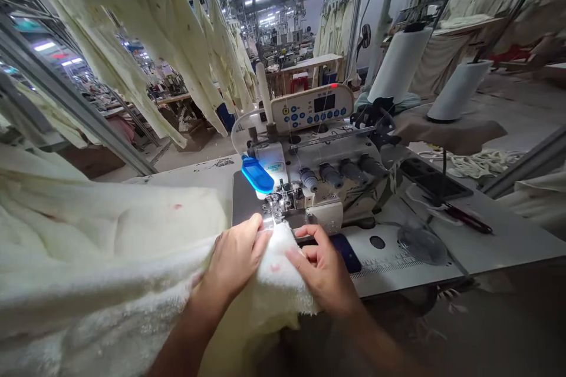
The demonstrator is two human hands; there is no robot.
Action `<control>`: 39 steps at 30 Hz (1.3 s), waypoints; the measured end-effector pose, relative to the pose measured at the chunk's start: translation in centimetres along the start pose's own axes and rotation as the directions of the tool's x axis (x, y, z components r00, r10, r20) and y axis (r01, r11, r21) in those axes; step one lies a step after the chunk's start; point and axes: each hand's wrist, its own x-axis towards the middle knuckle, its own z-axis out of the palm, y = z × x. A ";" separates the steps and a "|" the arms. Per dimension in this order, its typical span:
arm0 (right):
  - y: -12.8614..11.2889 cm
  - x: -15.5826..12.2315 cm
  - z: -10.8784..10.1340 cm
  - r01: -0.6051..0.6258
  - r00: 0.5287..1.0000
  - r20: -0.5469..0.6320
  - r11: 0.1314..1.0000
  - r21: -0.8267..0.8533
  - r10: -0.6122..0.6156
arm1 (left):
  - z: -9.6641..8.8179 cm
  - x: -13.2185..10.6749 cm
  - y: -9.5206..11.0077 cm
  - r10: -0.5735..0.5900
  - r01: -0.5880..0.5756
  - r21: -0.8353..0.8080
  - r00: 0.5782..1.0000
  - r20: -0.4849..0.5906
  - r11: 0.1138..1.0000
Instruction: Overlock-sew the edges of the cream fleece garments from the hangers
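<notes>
A big pile of cream fleece fabric (pixel 101 253) covers the left of the sewing table, and one edge of it runs under the presser foot (pixel 277 207) of an overlock sewing machine (pixel 327 171). My left hand (pixel 234 259) lies on top of the fabric just left of the foot, fingers curled and pressing the cloth down. My right hand (pixel 321 268) pinches the fabric's edge just right of the foot, thumb on top and fingers bent.
The machine's control panel (pixel 312 107) and two white thread cones (pixel 400 65) stand behind it. Red-handled scissors (pixel 466 219) lie at the table's (pixel 508 241) right. Cream garments (pixel 145 29) hang overhead at the left. More workstations fill the back of the hall.
</notes>
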 end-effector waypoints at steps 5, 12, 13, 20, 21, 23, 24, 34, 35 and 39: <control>-0.8 -0.9 -0.3 0.057 0.996 0.074 0.995 -0.080 -0.051 | 0.5 -0.6 0.5 0.065 -0.057 0.131 0.996 -0.057 0.990; -2.1 1.4 0.3 0.013 0.999 -0.034 0.998 -0.056 -0.015 | 0.4 1.8 -0.5 0.154 -0.116 0.256 0.979 -0.132 0.960; -1.9 1.0 0.3 0.018 0.999 -0.037 0.999 -0.048 -0.019 | 0.6 1.3 -0.6 0.234 -0.187 0.242 0.956 -0.180 0.952; 1.6 -3.0 -0.1 0.211 0.961 -0.155 0.968 -0.135 -0.231 | 5.1 -4.9 1.1 0.499 -0.566 0.076 0.647 -0.576 0.821; 1.8 -2.8 -0.1 0.245 0.941 -0.201 0.957 -0.157 -0.274 | 5.5 -5.2 1.4 0.464 -0.558 0.034 0.652 -0.599 0.829; 2.0 -2.2 0.0 0.248 0.962 -0.094 0.965 -0.082 -0.255 | 5.9 -5.6 1.7 0.408 -0.547 -0.036 0.665 -0.626 0.837; 1.9 -2.1 0.1 0.204 0.979 0.024 0.979 -0.017 -0.204 | 5.9 -5.8 1.7 0.387 -0.537 -0.058 0.674 -0.629 0.841; 0.5 -7.0 -0.9 0.056 0.985 0.169 0.992 -0.116 -0.036 | 6.3 -8.4 2.6 0.275 -0.473 -0.152 0.713 -0.645 0.868; 0.2 -7.2 -1.1 0.086 0.985 0.164 0.983 -0.161 -0.059 | 6.2 -8.6 2.7 0.257 -0.477 -0.190 0.721 -0.644 0.858; -1.2 -7.5 -1.5 0.162 0.974 0.186 0.971 -0.173 -0.129 | 5.8 -9.4 3.0 0.319 -0.485 -0.083 0.685 -0.655 0.870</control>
